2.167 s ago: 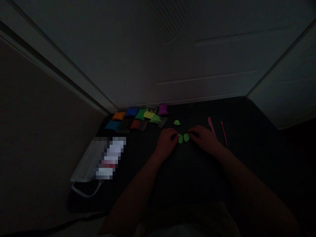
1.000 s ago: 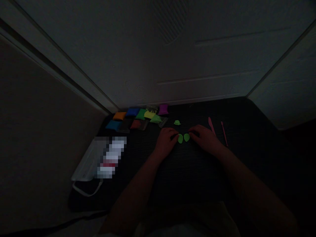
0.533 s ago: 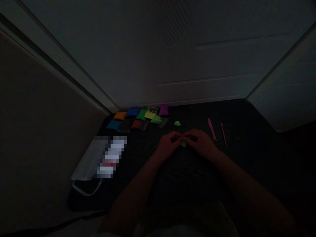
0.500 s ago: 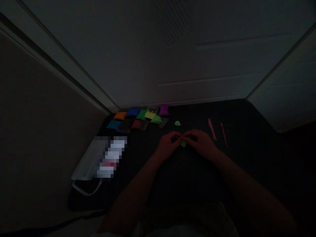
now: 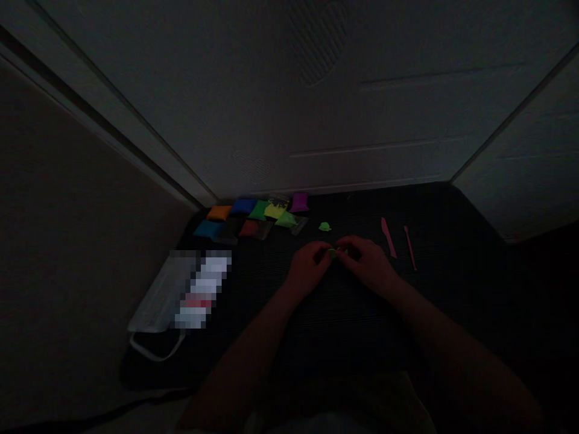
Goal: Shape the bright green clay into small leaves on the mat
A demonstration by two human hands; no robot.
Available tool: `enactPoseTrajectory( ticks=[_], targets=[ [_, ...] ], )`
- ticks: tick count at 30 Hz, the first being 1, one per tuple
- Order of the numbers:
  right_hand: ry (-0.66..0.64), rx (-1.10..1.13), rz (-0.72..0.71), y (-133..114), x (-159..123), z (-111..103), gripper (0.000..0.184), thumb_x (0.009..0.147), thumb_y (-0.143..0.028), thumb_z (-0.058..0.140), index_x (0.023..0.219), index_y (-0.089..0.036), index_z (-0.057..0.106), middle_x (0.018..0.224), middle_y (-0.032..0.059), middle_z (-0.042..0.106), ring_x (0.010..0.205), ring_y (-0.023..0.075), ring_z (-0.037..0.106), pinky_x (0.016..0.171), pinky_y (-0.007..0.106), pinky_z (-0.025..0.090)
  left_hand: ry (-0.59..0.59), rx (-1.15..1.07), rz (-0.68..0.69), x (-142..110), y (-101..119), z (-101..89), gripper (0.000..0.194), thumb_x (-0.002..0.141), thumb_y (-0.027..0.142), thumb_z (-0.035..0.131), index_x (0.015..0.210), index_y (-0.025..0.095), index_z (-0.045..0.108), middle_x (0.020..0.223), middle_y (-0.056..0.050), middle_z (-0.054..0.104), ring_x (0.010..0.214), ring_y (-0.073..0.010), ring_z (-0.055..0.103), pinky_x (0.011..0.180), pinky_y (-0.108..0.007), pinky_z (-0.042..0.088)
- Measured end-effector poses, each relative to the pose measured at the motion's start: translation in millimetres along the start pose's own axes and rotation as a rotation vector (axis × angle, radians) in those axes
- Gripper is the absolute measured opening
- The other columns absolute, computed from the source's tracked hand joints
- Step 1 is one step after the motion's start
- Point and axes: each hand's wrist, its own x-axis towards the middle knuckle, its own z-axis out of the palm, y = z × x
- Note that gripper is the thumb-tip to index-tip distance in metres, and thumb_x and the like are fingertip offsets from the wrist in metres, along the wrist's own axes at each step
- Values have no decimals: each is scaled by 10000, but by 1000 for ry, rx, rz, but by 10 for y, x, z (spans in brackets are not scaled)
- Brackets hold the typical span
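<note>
Fingers pinching green piece, tips close together.
Person's left hand and right hand both on it; green lump just beyond, pink knife off right.

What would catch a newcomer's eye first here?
Probably the bright pixelated patch on the left side of the black table, then the colourful packets clustered at its back left. Near the middle, the left hand and right hand hold light-green material between them.

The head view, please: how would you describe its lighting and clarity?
Head view: very dim lighting, shadows barely distinguishable on the black tabletop, coarse pixelation over a pale item, little detail in the held green piece.
</note>
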Motion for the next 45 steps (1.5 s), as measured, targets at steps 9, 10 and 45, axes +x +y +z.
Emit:
enactPoseTrajectory(
  ticks=[9,10,45],
  targets=[
    [-23,-262,-133,51,4,15,152,795,-266,497,906,-214,587,896,10,652,877,177,560,785,346,324,-6,255,193,-23,31,10,171,776,212,489,921,178,573,875,-27,611,817,-134,562,748,-275,449],
    [-18,-268,-142,49,1,14,151,796,-263,495,905,-212,586,898,11,652,878,177,558,786,346,320,-8,259,201,-25,28,11,170,778,209,486,922,177,570,879,-29,608,823,-135,560,754,-277,449],
    [-40,-244,-168,-13,-10,-12,151,791,-266,490,881,-204,594,896,28,651,870,188,561,777,349,301,-22,327,209,-96,84,20,150,801,179,423,897,169,539,889,-42,582,843,-144,545,766,-282,434]
  ],
)
